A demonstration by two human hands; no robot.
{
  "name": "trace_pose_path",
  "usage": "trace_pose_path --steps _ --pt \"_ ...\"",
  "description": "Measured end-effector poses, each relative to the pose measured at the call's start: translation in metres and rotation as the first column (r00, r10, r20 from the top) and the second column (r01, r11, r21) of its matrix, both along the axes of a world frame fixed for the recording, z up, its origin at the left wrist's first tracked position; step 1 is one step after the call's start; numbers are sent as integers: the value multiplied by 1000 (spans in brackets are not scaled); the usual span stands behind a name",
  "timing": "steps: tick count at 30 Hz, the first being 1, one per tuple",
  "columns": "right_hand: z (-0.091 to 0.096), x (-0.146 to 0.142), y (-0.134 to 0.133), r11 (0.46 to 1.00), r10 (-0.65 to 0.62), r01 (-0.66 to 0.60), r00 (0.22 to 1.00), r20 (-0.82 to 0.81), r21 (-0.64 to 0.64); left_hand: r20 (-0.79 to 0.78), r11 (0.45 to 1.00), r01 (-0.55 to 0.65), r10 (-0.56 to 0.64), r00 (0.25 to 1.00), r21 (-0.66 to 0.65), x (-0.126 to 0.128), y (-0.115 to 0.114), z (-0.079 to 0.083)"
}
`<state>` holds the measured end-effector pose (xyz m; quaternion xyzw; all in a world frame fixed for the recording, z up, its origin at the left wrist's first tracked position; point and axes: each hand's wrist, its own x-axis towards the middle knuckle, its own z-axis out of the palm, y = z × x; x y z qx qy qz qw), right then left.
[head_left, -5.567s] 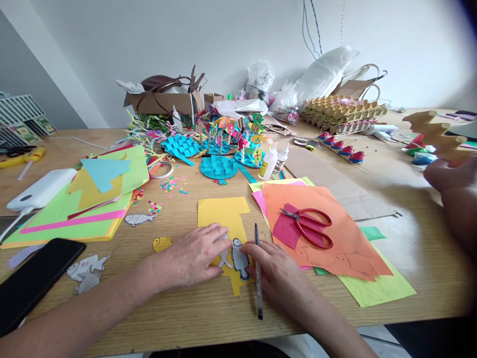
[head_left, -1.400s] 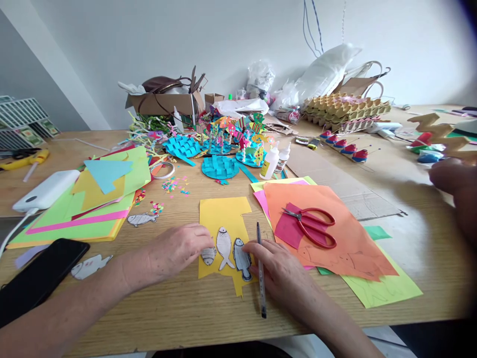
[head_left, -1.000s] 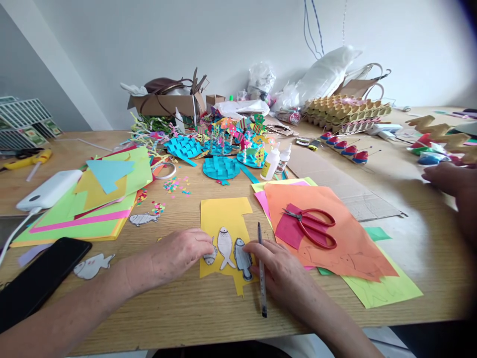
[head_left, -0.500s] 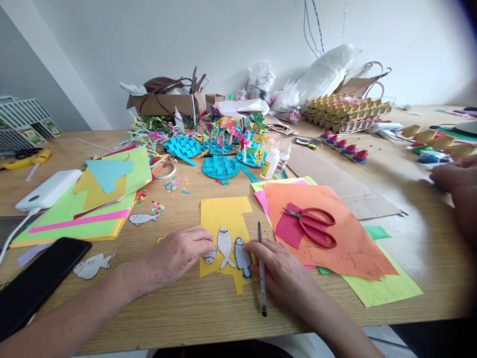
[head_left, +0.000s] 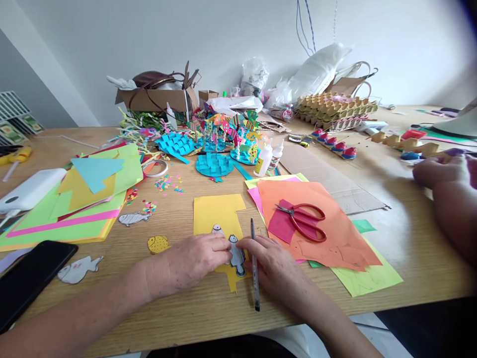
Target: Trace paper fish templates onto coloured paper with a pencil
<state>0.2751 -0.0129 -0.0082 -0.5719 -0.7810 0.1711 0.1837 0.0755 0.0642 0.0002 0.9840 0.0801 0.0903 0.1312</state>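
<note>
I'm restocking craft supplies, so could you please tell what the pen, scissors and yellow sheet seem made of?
Pen: likely plastic, as its greyish barrel looks translucent.
Scissors: grey blades suggest metal; the smooth, glossy red handles may be plastic.
Yellow sheet: seemingly matte paper or thin card, given its cut edges.

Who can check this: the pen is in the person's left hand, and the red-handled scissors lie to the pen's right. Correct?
Not quite: the head view shows the pen in the right hand; the red-handled scissors do lie to the pen's right.
</note>
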Motion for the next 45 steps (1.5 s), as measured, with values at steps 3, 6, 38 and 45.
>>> trace_pose_path --steps 3,6,38,45 --pt "-1 1 -1 1000 5 -5 1000 -24 22 -24 999 14 -13 1000 50 2 2 -3" --pt "1 1 -1 1000 5 -5 999 -45 9 -31 995 37 -34 999 94 0 3 -4" --pt "11 7 0 996 6 -17 992 -124 -88 72 952 66 -91 993 298 -7 14 -3" --pt "9 8 0 997 -10 2 994 -111 -71 65 951 62 -86 994 303 -11 13 -5"
